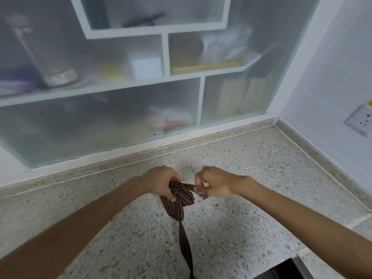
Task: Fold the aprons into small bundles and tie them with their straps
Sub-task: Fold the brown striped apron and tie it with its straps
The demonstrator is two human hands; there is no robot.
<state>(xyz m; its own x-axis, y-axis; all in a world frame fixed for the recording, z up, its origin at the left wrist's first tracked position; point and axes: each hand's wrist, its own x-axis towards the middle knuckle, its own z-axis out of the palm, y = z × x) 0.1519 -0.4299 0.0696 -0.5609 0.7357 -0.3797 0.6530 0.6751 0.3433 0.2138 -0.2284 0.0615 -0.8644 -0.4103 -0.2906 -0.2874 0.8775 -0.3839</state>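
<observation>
Fingers of the left hand [161, 183] curl round a small brown striped apron bundle [180, 198], held just above the speckled bench [231, 228]. The right hand [213, 184] pinches what seems a strap end at the bundle's top. Another strap [186, 250] trails toward the near edge. Behind stands a frosted-glass cabinet [141, 87]; a wall socket [360, 122] sits at right.
</observation>
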